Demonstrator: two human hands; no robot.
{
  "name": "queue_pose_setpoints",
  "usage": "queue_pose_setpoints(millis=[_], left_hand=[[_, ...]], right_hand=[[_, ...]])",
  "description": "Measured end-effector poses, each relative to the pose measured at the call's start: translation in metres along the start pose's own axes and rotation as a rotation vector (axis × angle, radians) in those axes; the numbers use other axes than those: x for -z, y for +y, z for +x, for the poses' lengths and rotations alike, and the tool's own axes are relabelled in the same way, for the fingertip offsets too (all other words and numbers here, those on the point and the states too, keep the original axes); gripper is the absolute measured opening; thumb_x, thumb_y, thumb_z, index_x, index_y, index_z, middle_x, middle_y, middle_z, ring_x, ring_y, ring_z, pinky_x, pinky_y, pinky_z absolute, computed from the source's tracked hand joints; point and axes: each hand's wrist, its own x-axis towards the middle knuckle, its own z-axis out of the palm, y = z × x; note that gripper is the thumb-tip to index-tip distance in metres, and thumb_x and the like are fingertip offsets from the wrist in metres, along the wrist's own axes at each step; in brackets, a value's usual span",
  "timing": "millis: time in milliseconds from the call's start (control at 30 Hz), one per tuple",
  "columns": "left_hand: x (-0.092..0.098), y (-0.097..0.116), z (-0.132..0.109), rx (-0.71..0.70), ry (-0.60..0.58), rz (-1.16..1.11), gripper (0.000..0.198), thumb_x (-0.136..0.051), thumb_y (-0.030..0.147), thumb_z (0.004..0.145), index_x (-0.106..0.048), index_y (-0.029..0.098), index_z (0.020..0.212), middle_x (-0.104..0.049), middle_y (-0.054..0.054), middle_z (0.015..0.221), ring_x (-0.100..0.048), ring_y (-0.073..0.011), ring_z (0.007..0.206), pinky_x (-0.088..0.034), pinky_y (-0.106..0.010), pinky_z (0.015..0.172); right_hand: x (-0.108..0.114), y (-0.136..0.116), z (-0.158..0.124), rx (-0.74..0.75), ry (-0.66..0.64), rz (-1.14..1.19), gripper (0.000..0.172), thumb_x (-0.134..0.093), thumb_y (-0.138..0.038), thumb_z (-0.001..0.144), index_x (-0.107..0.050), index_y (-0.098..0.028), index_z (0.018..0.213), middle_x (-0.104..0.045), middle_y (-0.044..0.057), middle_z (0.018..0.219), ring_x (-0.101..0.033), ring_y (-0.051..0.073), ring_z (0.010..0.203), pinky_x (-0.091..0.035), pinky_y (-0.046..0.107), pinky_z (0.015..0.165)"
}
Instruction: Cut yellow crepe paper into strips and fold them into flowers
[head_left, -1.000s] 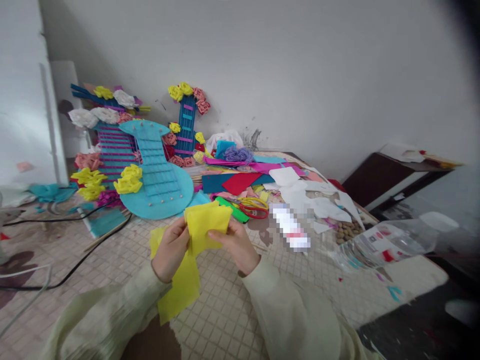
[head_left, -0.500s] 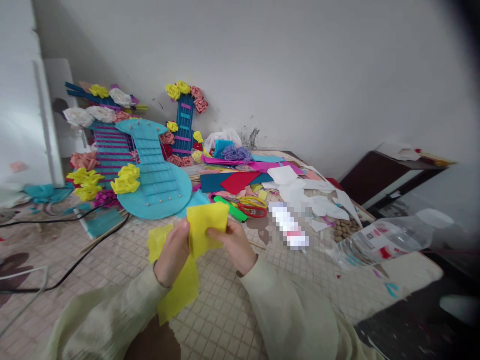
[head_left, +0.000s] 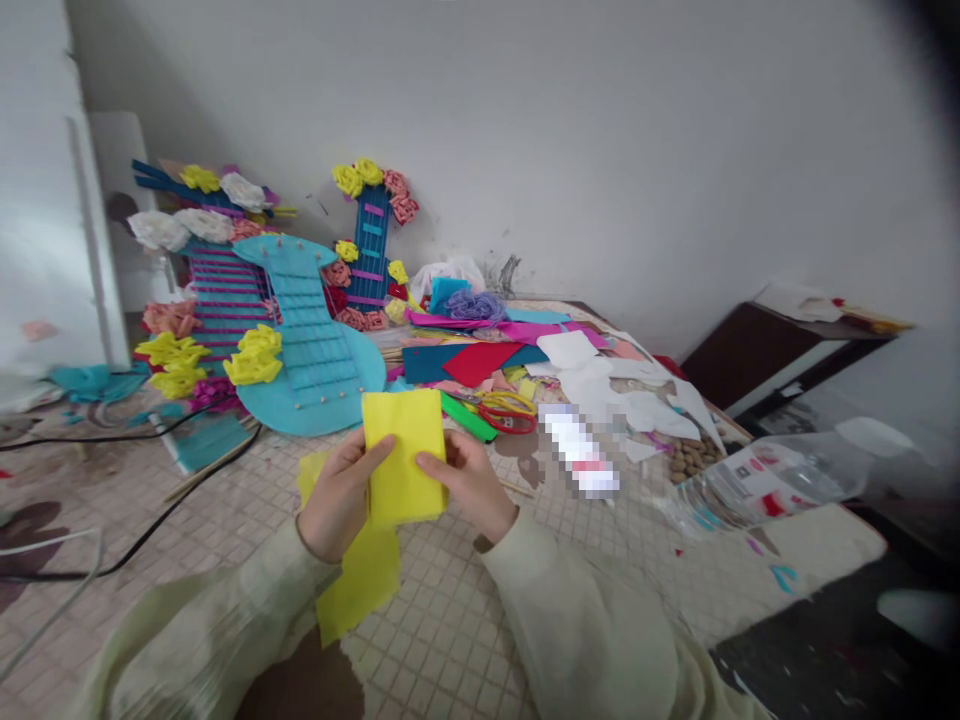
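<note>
A folded rectangle of yellow crepe paper (head_left: 406, 425) is held upright between both hands, facing me. My left hand (head_left: 341, 495) grips its left side with the thumb across the front. At the right side my right hand (head_left: 472, 478) pinches it, thumb in front and fingers behind. Beneath and left of my hands, more yellow paper (head_left: 364, 585) lies on the table, partly covered by the left hand and sleeve. Just beyond the held paper stands a light blue guitar-like cutout (head_left: 322, 370) with strings and yellow paper flowers (head_left: 255, 355).
Scissors (head_left: 506, 410) and a green marker (head_left: 469, 416) lie beyond my right hand. Coloured paper sheets (head_left: 480, 362) and white scraps (head_left: 585, 380) cover the table's back. A clear plastic bottle (head_left: 787, 475) lies at right. A black cable (head_left: 161, 515) crosses the left side.
The yellow paper has turned squarely toward me and moved slightly left. My left thumb now lies across its front, while my right hand holds its right edge.
</note>
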Motion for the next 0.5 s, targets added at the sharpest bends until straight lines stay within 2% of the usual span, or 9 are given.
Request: queue_pose_setpoints(millis=[167, 300, 400, 500], left_hand=[[0.002, -0.001, 0.002, 0.045, -0.06, 0.005, 0.035, -0.067, 0.026, 0.067, -0.061, 0.018, 0.101, -0.071, -0.006, 0.086, -0.066, -0.0235, 0.077, -0.052, -0.03, 0.063], [0.001, 0.002, 0.003, 0.028, -0.088, -0.029, 0.036, -0.066, 0.024, 0.068, -0.06, 0.019, 0.102, -0.069, -0.006, 0.098, -0.064, -0.0245, 0.089, -0.052, -0.031, 0.069], [-0.001, 0.011, 0.002, -0.063, 0.014, -0.076, 0.034, -0.066, 0.025, 0.068, -0.059, 0.022, 0.101, -0.068, -0.004, 0.102, -0.061, -0.0244, 0.095, -0.052, -0.032, 0.075], [-0.001, 0.019, 0.002, -0.157, 0.153, -0.135, 0.027, -0.064, 0.024, 0.07, -0.06, 0.024, 0.097, -0.066, -0.001, 0.105, -0.058, -0.024, 0.102, -0.052, -0.032, 0.079]], right_hand=[[0.003, -0.002, -0.001, 0.003, -0.006, -0.106, 0.024, -0.066, -0.035, 0.067, -0.062, -0.019, 0.085, -0.066, 0.003, 0.084, -0.06, 0.019, 0.073, -0.048, 0.031, 0.063], [0.003, -0.004, 0.0, 0.026, -0.009, -0.007, 0.029, -0.067, -0.033, 0.067, -0.061, -0.021, 0.093, -0.064, 0.003, 0.092, -0.06, 0.02, 0.082, -0.047, 0.032, 0.071], [0.001, -0.002, 0.002, 0.062, -0.012, 0.126, 0.034, -0.066, -0.036, 0.068, -0.059, -0.023, 0.099, -0.061, 0.003, 0.104, -0.056, 0.02, 0.095, -0.045, 0.031, 0.079], [-0.002, 0.005, 0.002, 0.008, -0.02, 0.189, 0.034, -0.066, -0.039, 0.067, -0.06, -0.023, 0.096, -0.061, 0.002, 0.099, -0.057, 0.018, 0.085, -0.046, 0.027, 0.071]])
